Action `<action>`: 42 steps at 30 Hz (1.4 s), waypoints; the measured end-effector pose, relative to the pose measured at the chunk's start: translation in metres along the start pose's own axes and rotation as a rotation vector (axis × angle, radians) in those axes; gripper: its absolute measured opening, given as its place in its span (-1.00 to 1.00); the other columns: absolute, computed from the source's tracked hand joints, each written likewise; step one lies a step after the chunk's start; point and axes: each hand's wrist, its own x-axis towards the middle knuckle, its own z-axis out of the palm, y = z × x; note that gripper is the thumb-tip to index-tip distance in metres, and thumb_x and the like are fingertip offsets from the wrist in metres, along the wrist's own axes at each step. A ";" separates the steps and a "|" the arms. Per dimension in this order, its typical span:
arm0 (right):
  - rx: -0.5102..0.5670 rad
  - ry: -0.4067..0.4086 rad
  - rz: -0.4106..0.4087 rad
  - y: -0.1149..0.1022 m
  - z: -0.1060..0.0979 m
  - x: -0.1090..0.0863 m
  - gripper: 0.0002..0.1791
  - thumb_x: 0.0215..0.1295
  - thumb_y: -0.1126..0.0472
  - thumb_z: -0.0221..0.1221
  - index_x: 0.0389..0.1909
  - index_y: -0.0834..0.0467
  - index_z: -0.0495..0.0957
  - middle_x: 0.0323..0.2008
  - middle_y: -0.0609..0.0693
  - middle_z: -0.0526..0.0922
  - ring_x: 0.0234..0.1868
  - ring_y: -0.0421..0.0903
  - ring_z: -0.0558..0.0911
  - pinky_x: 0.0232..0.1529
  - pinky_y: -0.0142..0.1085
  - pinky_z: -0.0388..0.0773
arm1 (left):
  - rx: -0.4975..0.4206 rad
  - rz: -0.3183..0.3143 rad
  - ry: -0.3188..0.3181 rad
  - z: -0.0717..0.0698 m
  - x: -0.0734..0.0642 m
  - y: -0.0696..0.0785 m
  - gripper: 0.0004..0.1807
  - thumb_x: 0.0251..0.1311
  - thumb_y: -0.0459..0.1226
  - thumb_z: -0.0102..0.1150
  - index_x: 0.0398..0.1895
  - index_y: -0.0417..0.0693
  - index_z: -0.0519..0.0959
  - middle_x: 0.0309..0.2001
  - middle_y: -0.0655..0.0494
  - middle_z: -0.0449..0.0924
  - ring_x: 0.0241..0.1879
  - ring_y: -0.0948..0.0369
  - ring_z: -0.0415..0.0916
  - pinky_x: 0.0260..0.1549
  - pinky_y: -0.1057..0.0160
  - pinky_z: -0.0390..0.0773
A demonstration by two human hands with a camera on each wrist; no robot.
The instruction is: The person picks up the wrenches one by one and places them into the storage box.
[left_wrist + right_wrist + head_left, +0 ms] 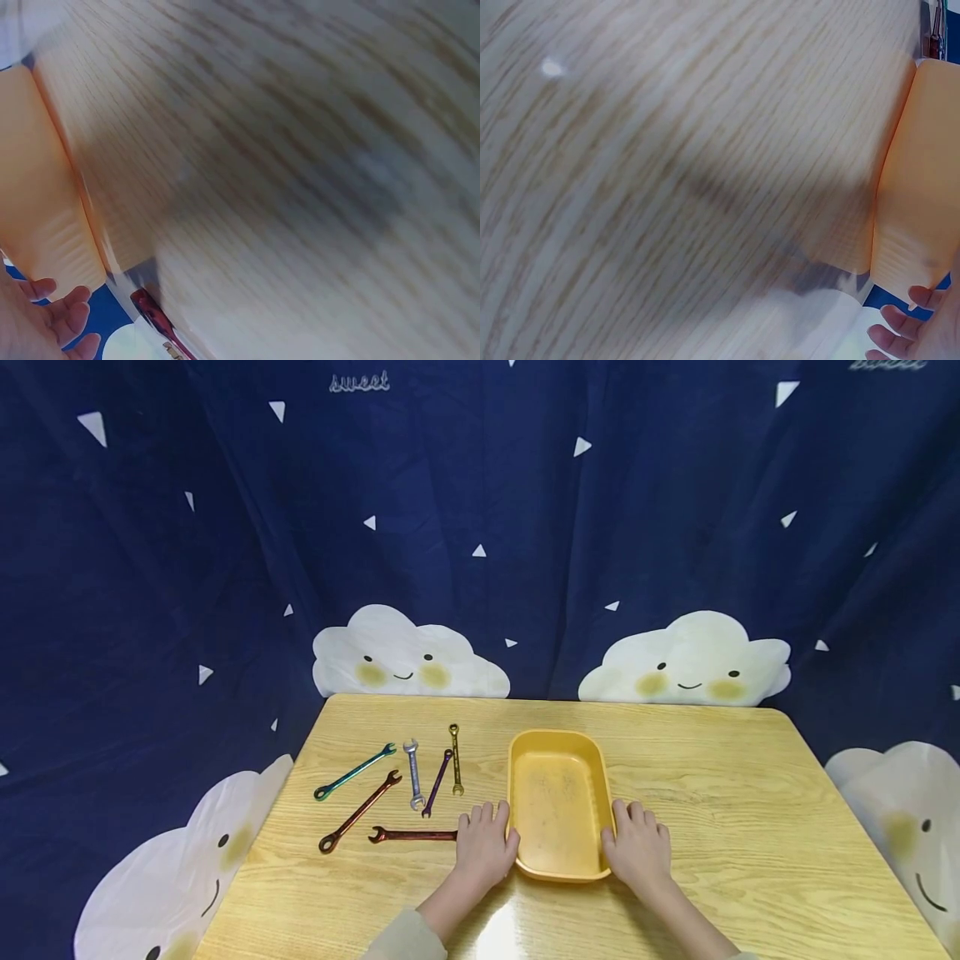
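Observation:
A yellow-orange rectangular plastic tray sits on the wooden table, with nothing in it. My left hand is at its left side near the front, fingers spread outside the wall and thumb at the rim. On the opposite side my right hand mirrors it, its thumb over the rim. Loosely extended fingers show beside the tray's wall in the left wrist view, and likewise fingers in the right wrist view. A dark red wrench lies left of the tray, one end hidden behind my left hand.
Left of the tray lie more wrenches: a teal one, a reddish-brown one, a silver one, a purple one and a gold one. A dark blue curtain hangs behind the table.

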 end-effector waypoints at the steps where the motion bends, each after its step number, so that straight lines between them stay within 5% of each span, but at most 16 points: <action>1: -0.001 -0.003 0.002 0.000 0.000 0.000 -0.63 0.18 0.13 0.01 -0.03 0.22 0.35 -0.21 0.17 0.42 -0.19 0.19 0.41 -0.25 0.08 0.30 | -0.004 0.001 0.001 -0.001 0.000 0.000 -0.64 0.19 -0.08 -0.10 0.01 -0.02 0.37 -0.23 0.02 0.41 -0.24 0.08 0.33 -0.25 0.10 0.30; 14: 0.001 -0.022 0.021 -0.001 -0.001 -0.001 -0.61 0.19 0.13 0.00 0.01 0.22 0.34 -0.20 0.17 0.40 -0.18 0.19 0.41 -0.24 0.08 0.29 | -0.041 0.047 -0.022 -0.001 0.003 -0.011 -0.62 0.19 0.02 -0.12 -0.06 0.02 0.43 -0.20 0.04 0.42 -0.18 0.09 0.34 -0.12 0.04 0.32; 21: -0.001 -0.019 0.021 -0.001 -0.001 -0.001 -0.62 0.19 0.12 -0.01 -0.01 0.21 0.34 -0.21 0.16 0.40 -0.19 0.19 0.41 -0.25 0.07 0.29 | -0.071 0.121 -0.021 0.000 0.003 -0.024 -0.45 0.24 0.18 -0.27 0.06 0.03 0.43 -0.08 0.06 0.44 -0.06 0.10 0.36 -0.01 0.01 0.30; 29: 0.006 -0.005 0.013 0.000 -0.001 0.000 -0.62 0.18 0.13 -0.01 -0.01 0.22 0.34 -0.20 0.17 0.41 -0.18 0.19 0.40 -0.25 0.08 0.29 | -0.413 0.162 0.066 0.003 0.002 -0.049 -0.54 0.20 0.07 0.00 0.03 0.01 0.49 -0.04 0.13 0.50 0.02 0.13 0.39 0.11 -0.02 0.25; 35: 0.011 -0.011 0.016 0.000 0.000 0.001 -0.61 0.19 0.12 -0.01 0.00 0.22 0.34 -0.19 0.17 0.41 -0.16 0.19 0.40 -0.24 0.08 0.29 | -0.576 0.226 0.155 0.007 0.000 -0.070 -0.65 0.07 -0.12 0.23 -0.09 -0.06 0.53 -0.08 0.14 0.54 -0.01 0.13 0.41 0.01 -0.04 0.35; 42: 0.017 -0.016 0.021 0.000 0.000 0.001 -0.61 0.19 0.13 -0.02 0.00 0.22 0.34 -0.18 0.18 0.41 -0.15 0.19 0.40 -0.23 0.09 0.29 | -0.746 0.210 0.126 0.012 -0.005 -0.088 -0.68 -0.06 -0.26 0.35 -0.17 -0.11 0.58 -0.11 0.11 0.54 -0.03 0.11 0.42 -0.08 0.05 0.44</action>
